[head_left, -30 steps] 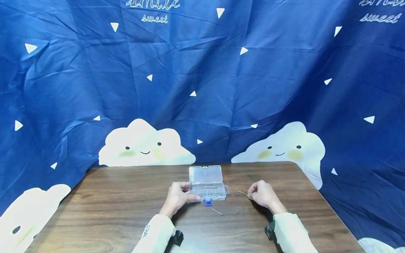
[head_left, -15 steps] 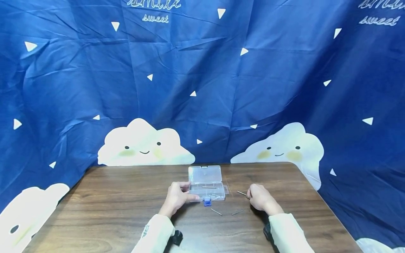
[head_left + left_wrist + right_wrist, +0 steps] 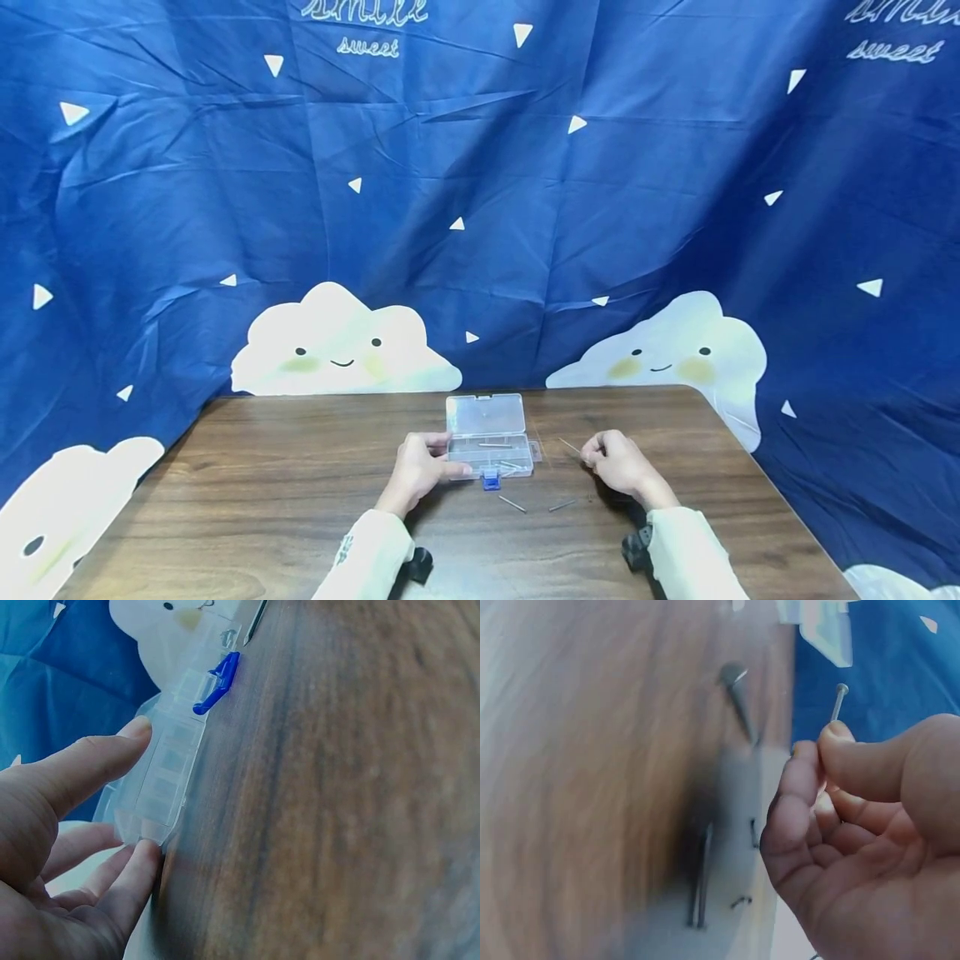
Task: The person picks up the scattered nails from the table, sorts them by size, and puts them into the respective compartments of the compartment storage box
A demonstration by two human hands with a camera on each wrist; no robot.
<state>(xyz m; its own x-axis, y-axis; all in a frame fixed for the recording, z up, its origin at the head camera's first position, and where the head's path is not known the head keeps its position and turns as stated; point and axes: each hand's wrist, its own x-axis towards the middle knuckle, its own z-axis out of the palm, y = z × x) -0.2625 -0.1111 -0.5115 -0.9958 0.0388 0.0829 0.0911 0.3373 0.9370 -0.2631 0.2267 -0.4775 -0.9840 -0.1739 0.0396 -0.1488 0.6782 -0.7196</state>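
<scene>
My left hand (image 3: 416, 471) grips the left end of a clear plastic compartment box (image 3: 517, 475), thumb at the front edge and fingers round the far corner. Its lid (image 3: 486, 414) stands raised at the back, and a blue latch (image 3: 217, 684) hangs at the front. Several nails (image 3: 495, 445) lie inside the compartments. To the right of the box, my right hand (image 3: 621, 462) pinches a nail (image 3: 839, 703) between thumb and fingertips. The flat head sticks out beyond the thumb, while the rest is hidden in the fingers.
On the wooden table (image 3: 300, 500), one loose nail (image 3: 513, 503) lies in front of the box and another nail (image 3: 562, 505) further right. Small dark pieces (image 3: 742, 901) show below the right hand. A blue cloth (image 3: 480, 208) with clouds hangs behind the table.
The nail in my right hand has turned, its free end now pointing up and to the left. That hand dipped, then rose slightly. My left hand keeps its grip on the box.
</scene>
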